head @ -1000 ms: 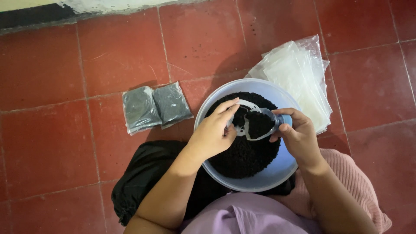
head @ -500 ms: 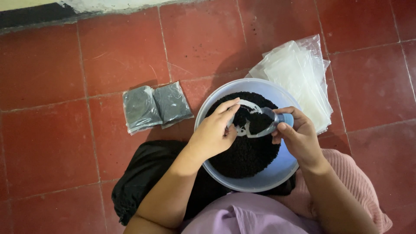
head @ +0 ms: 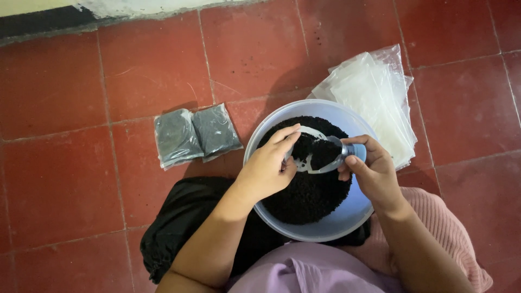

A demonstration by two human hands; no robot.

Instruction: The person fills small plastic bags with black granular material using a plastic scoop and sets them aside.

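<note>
While right hand (head: 374, 173) grips scoop (head: 320, 154) | left hand (head: 266, 171) steadies its rim | filled packets (head: 195, 135) left, empty bags (head: 374, 100) behind bowl (head: 347, 217)

almost nothing different across the last second. left hand (head: 266, 171) tipped a touch further over the scoop (head: 320, 154), fingertips (head: 290, 133) now reaching slightly farther across its open mouth than a second ago. dark granules (head: 317, 152) heaped in the scoop sitting a shade flatter and more pressed toward the handle end. right hand (head: 372, 171) shifted very slightly nearer, thumb now lying a little more over the blue handle (head: 355, 152). too small a change to tell anything more.
</note>
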